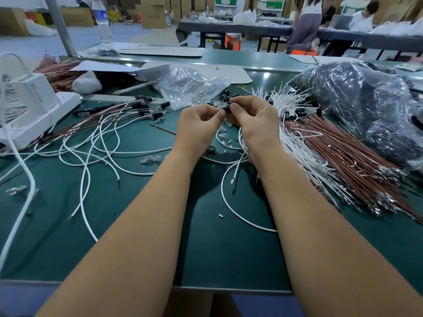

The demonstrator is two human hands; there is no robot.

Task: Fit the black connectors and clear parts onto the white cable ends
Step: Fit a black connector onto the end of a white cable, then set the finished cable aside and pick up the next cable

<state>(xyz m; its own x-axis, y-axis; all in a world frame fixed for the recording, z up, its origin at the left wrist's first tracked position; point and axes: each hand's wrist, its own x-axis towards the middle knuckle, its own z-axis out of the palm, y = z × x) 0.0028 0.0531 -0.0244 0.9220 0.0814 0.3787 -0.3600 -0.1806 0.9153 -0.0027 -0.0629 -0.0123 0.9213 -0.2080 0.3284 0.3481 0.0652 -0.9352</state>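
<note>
Here both hands, left (199,124) and right (251,117), pinch one small, dark, rounded connector (226,109) between curled fingertips, above the smooth green table (206,248) strewn with thin white cables (98,143).

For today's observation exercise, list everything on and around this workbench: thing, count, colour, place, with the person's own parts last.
black connector: one, black, pinched between both hands
white cables: many, white, bundled right, loose left
brown cables: many, reddish-brown, right of centre
clear bag: one, transparent, behind the hands
dark bag: one, clear over black contents, far right
clear parts: several, transparent, left of the forearms
white device: one, white, far left
water bottle: one, clear, back left
table: one, green
left hand: gripping connector
right hand: gripping connector
</note>
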